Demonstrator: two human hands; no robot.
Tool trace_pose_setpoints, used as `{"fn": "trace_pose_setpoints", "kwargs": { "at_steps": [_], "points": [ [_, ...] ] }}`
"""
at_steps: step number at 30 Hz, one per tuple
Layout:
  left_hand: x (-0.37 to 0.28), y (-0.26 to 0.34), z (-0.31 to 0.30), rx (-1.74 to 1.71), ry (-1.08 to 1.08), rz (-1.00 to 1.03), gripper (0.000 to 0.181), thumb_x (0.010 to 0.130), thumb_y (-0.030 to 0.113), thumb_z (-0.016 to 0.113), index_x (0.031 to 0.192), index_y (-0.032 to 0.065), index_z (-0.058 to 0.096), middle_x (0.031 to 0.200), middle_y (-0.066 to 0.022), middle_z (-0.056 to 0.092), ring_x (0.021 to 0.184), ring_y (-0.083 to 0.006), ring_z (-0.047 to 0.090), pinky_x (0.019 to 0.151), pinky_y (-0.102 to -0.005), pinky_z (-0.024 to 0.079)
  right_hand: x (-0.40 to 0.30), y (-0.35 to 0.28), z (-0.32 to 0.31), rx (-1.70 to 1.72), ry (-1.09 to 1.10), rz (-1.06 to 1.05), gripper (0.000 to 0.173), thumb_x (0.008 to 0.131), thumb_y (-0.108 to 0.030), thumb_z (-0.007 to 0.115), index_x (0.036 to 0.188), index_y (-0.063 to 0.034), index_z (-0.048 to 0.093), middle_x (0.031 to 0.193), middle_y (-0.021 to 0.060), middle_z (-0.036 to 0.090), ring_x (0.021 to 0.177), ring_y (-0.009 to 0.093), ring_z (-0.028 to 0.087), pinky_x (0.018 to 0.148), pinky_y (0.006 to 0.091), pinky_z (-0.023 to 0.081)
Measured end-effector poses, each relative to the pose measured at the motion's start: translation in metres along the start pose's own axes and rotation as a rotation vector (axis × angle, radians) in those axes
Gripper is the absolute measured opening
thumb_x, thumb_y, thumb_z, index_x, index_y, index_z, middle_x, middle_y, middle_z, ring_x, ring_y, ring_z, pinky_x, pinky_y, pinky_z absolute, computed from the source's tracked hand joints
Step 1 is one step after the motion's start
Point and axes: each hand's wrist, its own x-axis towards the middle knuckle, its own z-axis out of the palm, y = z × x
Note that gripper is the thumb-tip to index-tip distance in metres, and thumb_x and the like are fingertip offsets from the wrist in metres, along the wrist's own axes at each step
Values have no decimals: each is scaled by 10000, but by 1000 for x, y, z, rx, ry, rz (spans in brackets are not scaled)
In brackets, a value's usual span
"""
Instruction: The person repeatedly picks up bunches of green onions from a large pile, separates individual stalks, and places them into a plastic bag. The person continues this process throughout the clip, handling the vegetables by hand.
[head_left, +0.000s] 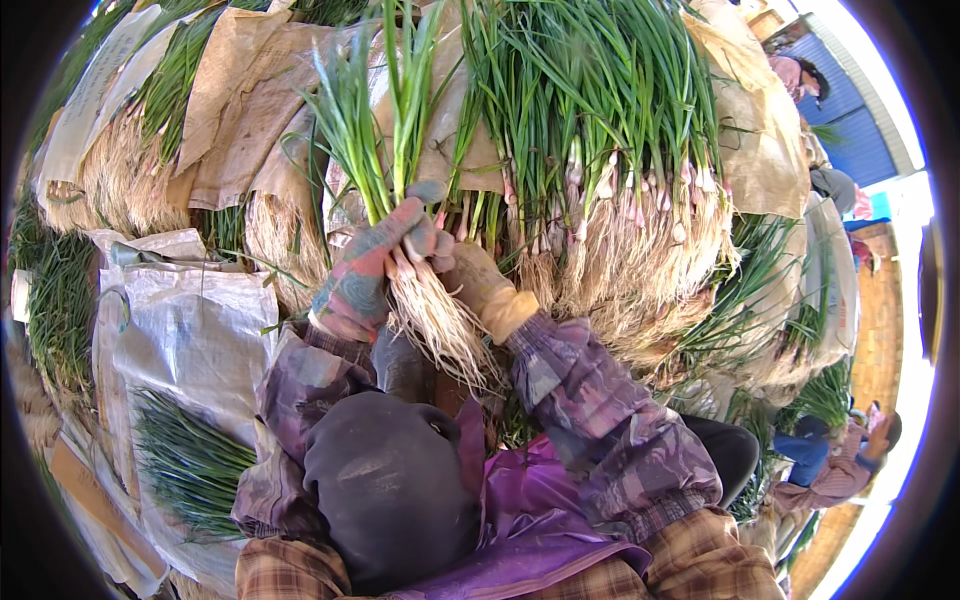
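My left hand (371, 262), in a red and grey-green patterned glove, is closed around a small bunch of green garlic plants (401, 187). Their leaves point up and away from me, and their pale roots hang down between my wrists. My right hand (480, 277), in a tan glove with a yellowish cuff, is right beside the bunch near the bulbs; its fingers are partly hidden behind the roots and the other glove. Just beyond it lies a thick row of green garlic (600, 150) with pinkish bulbs and long roots.
Woven plastic sacks (240, 112) cover more rooted bundles at the upper left. A whitish sack (187, 322) lies to my left, with green leaves (195, 465) below it. My dark-covered knee (390, 487) is raised in front. Another person (832, 465) sits at the far right, near woven bamboo matting (877, 322).
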Motion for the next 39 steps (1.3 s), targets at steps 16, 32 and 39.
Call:
{"fn": "trace_pose_setpoints", "kwargs": {
  "at_steps": [16,32,39],
  "points": [
    [20,-31,-21,623,167,-112,336,841,310,638,1011,20,652,782,-9,624,569,-66,508,514,-215,398,-40,-43,-36,-231,142,208,240,860,-295,556,972,-82,554,741,130,625,654,300,619,579,417,473],
    [-12,-24,-45,250,15,-112,324,824,237,650,1060,17,612,873,-54,642,813,-155,604,682,-259,487,-62,-4,-39,-506,-138,82,291,924,-289,462,1113,-93,565,836,106,622,758,211,611,665,303,521],
    [-8,-10,-29,-166,109,-50,299,844,180,577,1098,30,536,715,-19,526,777,-212,554,731,-331,476,-62,-7,-81,36,218,752,304,852,-351,550,964,-69,563,898,122,636,808,261,618,765,410,490]
  ]
}}
